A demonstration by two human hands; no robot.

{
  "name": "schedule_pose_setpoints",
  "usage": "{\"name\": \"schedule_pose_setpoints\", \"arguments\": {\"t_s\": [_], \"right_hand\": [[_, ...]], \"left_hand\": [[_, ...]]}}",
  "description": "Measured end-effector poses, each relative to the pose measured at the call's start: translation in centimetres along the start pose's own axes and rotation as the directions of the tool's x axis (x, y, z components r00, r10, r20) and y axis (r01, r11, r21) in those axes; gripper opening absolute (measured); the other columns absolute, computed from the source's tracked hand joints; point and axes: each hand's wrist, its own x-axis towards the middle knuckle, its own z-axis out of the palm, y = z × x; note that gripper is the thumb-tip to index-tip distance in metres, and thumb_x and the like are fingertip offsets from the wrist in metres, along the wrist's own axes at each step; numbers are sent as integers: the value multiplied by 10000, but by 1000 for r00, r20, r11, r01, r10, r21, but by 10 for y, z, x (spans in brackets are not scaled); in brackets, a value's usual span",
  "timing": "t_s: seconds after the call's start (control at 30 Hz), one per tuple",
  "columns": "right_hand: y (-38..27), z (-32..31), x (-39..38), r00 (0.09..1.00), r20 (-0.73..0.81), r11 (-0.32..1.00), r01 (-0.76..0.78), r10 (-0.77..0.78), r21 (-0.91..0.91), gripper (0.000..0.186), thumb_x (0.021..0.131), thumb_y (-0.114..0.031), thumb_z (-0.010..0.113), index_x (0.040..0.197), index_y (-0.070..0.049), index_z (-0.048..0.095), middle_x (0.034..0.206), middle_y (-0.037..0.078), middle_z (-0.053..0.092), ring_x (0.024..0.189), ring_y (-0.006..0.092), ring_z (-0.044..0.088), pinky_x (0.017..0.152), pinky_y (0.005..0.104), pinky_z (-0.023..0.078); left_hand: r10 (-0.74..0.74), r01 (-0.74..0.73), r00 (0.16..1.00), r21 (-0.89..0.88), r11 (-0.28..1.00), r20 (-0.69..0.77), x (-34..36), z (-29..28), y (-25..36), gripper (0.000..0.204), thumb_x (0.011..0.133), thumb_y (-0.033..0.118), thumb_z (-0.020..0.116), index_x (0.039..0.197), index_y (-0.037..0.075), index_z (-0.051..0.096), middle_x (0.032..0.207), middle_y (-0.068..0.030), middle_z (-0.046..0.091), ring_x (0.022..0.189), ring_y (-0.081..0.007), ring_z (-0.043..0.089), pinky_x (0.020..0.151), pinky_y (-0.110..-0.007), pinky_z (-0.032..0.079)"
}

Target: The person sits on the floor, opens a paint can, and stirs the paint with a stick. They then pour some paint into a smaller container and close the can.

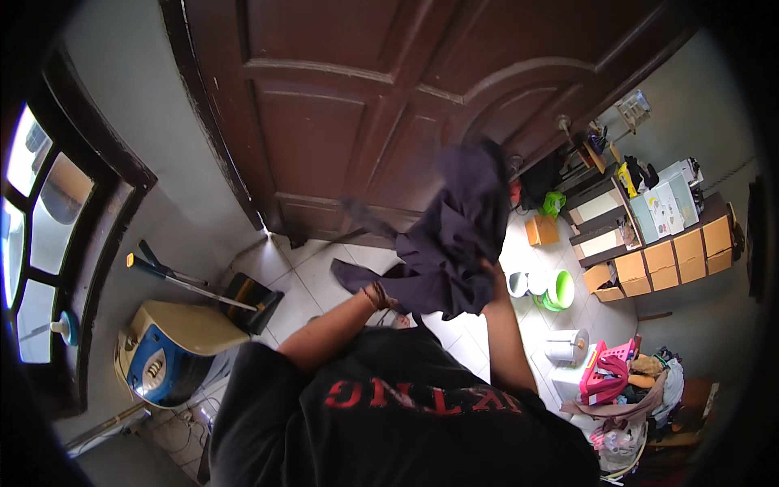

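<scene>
A dark purple-black garment (458,227) hangs bunched in front of me, its upper part raised toward the door and slightly blurred. One long narrow piece of it stretches to the left, past my left wrist. My right hand (492,280) grips the right side of the cloth. My left hand (388,300), with a band at the wrist, reaches in at the garment's lower left. Cloth covers its fingers, so their grip is hidden. The exact kind of garment cannot be made out.
A brown panelled door (324,138) stands ahead. On the left are a blue-and-beige washing machine (166,357) and a dustpan (251,302). To the right are a green-and-white bucket (558,290), a shelf with cardboard boxes (661,264) and a pink laundry basket (596,369).
</scene>
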Motion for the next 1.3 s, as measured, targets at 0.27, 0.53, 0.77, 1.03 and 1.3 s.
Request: {"name": "schedule_pose_setpoints", "arguments": {"t_s": [0.27, 0.53, 0.77, 1.03, 1.3], "right_hand": [[28, -52, -40, 992, -116, 884, -89, 39, -459, 542, 931, -282, 646, 1389, -24, 513, 1289, 143, 615, 1159, 247, 614, 1000, 381, 498], [-257, 149, -24, 732, 204, -129, 158, -650, -979, 414, 903, -250, 652, 1259, -48, 593, 1131, 92, 668, 1064, 225, 632, 976, 392, 485], [-192, 199, 79, 154, 718, -734, -158, -679, -661, 295, 882, -246, 662, 1117, -68, 670, 1046, 108, 695, 1029, 235, 642, 962, 409, 483], [263, -68, 11, 798, -171, 91, -271, 577, -958, 197, 859, -241, 673, 954, -91, 758, 948, 127, 727, 990, 245, 654, 945, 428, 480], [-249, 117, 43, 386, 390, -511, -291, -836, -809, 309, 914, -328, 590, 1003, -45, 677, 965, 186, 681, 902, 324, 663, 815, 434, 529]], "left_hand": [[65, -183, 889, -221, 958, -454, 58, -18, 38, 452, 979, 215, 528, 1385, 17, 507, 1347, -133, 564, 1201, -233, 550, 1061, -335, 418], [-494, 377, 860, -493, 785, -128, -101, -83, -29, 742, 720, 419, 879, 1287, 38, 589, 1166, -128, 656, 1067, -251, 632, 922, -403, 512], [-967, 677, 241, -700, 228, -81, -297, 27, -105, 671, 740, 409, 860, 1177, -40, 621, 735, -114, 668, 606, -139, 643, 523, -308, 525], [-886, 290, 40, -843, 453, -462, -368, 47, -91, 257, 876, 168, 701, 1033, -11, 603, 810, -62, 653, 645, -156, 611, 582, -320, 506], [-879, 726, -268, -517, -453, 395, -604, 256, -66, 403, 934, 403, 630, 1135, 53, 630, 832, -129, 681, 698, -271, 662, 603, -466, 549]]}}
